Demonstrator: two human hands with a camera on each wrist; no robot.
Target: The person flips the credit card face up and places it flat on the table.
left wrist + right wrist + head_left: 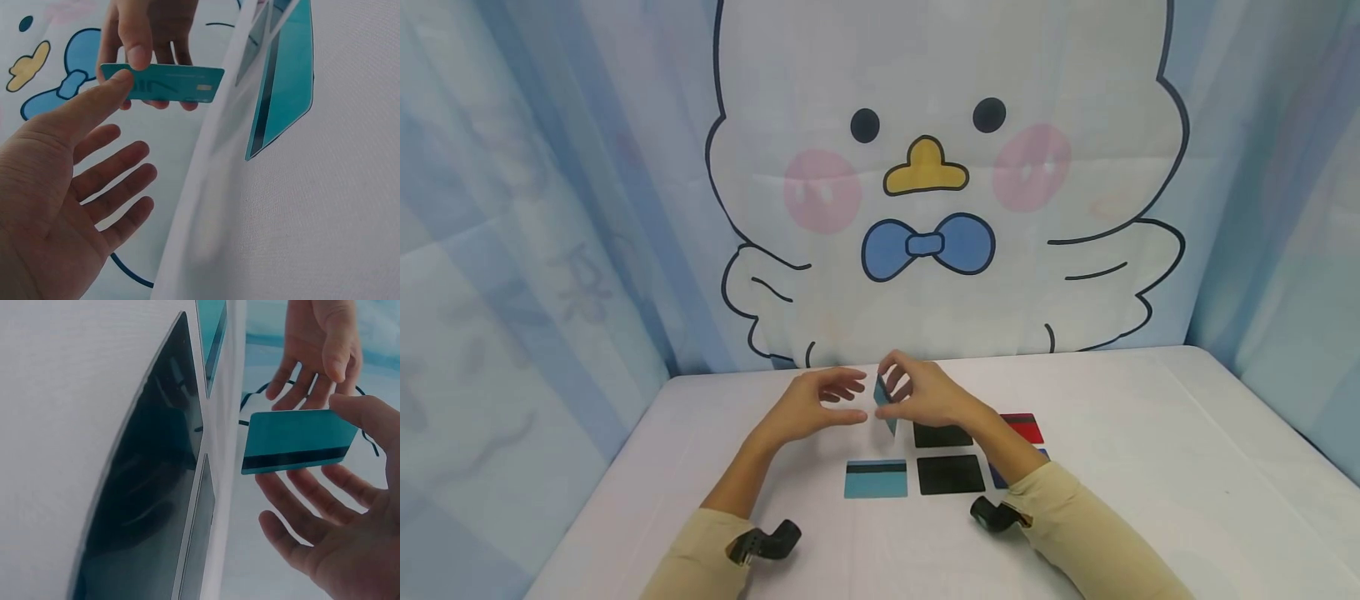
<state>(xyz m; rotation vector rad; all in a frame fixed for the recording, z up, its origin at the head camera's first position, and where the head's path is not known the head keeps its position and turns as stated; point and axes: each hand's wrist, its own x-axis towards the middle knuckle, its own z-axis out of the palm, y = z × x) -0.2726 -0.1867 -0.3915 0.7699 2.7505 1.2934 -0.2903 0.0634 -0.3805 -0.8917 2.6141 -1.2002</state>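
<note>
A teal bank card (885, 406) stands on edge in the air above the table, pinched between the thumb and fingers of my right hand (928, 396). Its chip side shows in the left wrist view, where the card (169, 87) faces my left hand. The right wrist view shows the card's (297, 437) dark stripe. My left hand (808, 404) is just left of the card, palm toward it, thumb and fingers spread apart with nothing held. Below the hands, a second teal card (876, 483) with a dark stripe lies flat on the white table.
Right of the flat teal card lie a black card (951, 475) and, behind it, another black card (943, 437). A red card (1022, 429) and a blue card (1000, 478) lie farther right, partly hidden by my right forearm. A cartoon-printed curtain (925, 317) hangs behind the table (1150, 450).
</note>
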